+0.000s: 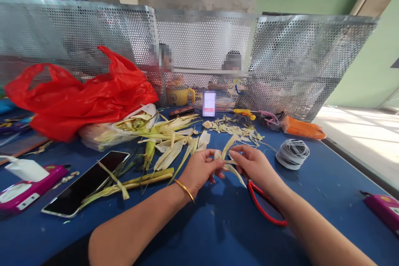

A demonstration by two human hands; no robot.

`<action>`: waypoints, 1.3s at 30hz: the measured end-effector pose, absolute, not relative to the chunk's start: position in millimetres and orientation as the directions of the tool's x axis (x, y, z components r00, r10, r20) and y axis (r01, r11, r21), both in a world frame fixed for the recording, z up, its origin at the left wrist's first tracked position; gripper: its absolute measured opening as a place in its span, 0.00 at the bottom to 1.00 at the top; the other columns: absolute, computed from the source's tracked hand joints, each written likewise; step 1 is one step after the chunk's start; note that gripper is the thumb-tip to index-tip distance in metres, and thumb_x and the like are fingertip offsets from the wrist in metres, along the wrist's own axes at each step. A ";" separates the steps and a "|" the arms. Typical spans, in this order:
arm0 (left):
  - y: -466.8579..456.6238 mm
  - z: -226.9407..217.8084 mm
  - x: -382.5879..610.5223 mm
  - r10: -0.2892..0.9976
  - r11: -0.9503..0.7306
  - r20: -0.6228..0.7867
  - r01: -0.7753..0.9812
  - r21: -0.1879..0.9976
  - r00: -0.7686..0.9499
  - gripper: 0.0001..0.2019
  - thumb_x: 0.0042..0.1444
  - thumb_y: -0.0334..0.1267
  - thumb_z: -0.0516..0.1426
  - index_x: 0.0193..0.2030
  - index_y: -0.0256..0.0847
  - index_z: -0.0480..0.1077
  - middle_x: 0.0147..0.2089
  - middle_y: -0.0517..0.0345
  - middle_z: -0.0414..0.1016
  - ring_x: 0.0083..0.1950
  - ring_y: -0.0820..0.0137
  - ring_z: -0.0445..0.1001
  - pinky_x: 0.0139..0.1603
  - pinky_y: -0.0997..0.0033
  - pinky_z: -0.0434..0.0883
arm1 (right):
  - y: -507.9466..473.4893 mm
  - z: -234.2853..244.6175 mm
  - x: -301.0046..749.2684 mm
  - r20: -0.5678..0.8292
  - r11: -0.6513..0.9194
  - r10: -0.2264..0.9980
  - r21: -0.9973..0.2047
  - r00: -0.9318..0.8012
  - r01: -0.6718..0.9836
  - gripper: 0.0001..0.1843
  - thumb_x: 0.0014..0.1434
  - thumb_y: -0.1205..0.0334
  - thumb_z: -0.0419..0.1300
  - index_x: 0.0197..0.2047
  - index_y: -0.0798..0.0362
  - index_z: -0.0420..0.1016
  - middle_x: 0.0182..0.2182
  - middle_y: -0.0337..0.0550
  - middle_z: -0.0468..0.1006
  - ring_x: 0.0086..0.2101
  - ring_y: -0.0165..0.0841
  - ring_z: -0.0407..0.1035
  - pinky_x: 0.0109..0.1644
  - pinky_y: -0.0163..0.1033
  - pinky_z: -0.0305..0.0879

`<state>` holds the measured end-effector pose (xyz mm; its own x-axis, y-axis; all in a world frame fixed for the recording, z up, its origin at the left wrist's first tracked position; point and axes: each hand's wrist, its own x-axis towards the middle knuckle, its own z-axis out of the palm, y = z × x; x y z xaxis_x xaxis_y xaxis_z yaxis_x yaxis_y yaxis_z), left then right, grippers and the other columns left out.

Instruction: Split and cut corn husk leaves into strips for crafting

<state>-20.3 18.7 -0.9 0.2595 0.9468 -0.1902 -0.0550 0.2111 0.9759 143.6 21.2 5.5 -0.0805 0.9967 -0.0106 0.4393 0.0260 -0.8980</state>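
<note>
Between my hands, above the blue table, are strips of pale corn husk [229, 144]. My left hand [204, 164], with a gold bangle [184, 191] at its wrist, is closed in a pinch on the husk. My right hand [249, 162] pinches the same husk from the other side, its thumb and forefinger close to the left fingertips. One strip hangs down below the fingers. Red-handled scissors [264, 212] lie on the table under my right wrist, their blades mostly hidden. Loose corn husks [170, 149] are heaped just beyond my left hand.
A red plastic bag [84, 95] stands at the back left. On the table [193, 232] lie a large phone [87, 185], a magenta power strip [31, 193], a roll of wire [293, 153], husk scraps [237, 129] and an orange packet [304, 128]. Behind the perforated metal screen [202, 37] sit people.
</note>
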 end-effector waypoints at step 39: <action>25.9 -10.2 -25.8 0.955 0.063 -0.069 0.029 0.998 0.287 0.13 0.48 0.40 0.62 0.34 0.40 0.62 0.24 0.62 0.73 0.20 0.76 0.70 0.15 0.82 0.57 | 16.5 9.3 143.2 0.155 0.225 0.973 -0.804 -0.172 0.550 0.13 0.55 0.55 0.56 0.24 0.54 0.69 0.19 0.33 0.65 0.23 0.26 0.56 0.27 0.32 0.53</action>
<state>-25.8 25.9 -10.2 0.2872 0.9554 -0.0689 0.0289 0.0632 0.9976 143.2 16.5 9.3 -0.1722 0.9728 0.1547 0.5503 0.2252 -0.8040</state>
